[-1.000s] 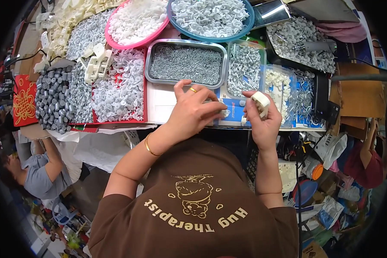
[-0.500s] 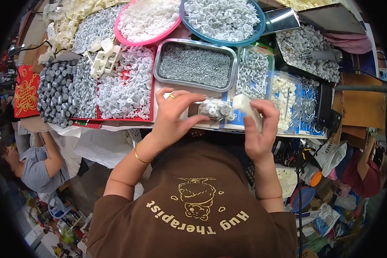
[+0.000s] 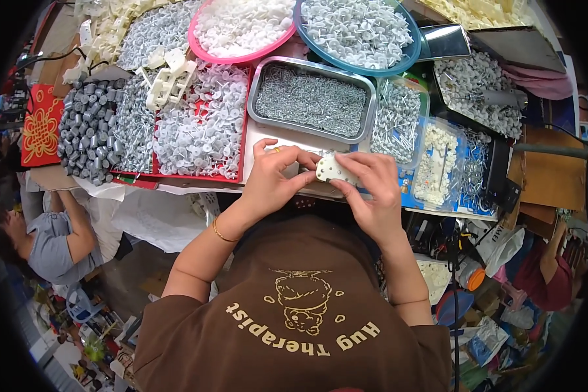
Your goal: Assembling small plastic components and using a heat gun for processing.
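In front of my body, at the table's near edge, my two hands meet over a small white plastic cover (image 3: 333, 168) with several dark round holes. My right hand (image 3: 375, 193) grips this cover from the right, thumb on the near side and fingers across the top. My left hand (image 3: 271, 175) is closed at its left end, thumb and forefinger pinching a small assembly of parts, mostly hidden under the cover. Just beyond the hands stands a metal tray (image 3: 310, 98) full of small screws.
Left of the hands, a red tray (image 3: 245, 124) holds white-headed nails, with grey cylinders (image 3: 91, 127) further left. To the right are clear boxes of screws (image 3: 398, 117) and white bits (image 3: 434, 163). Pink (image 3: 193, 36) and blue (image 3: 415, 55) basins stand behind. Other people sit at both sides.
My right hand has moved left and laid the white cover over the assembly with metal parts in my left hand. That assembly showed plainly before. The whole view has shifted slightly.
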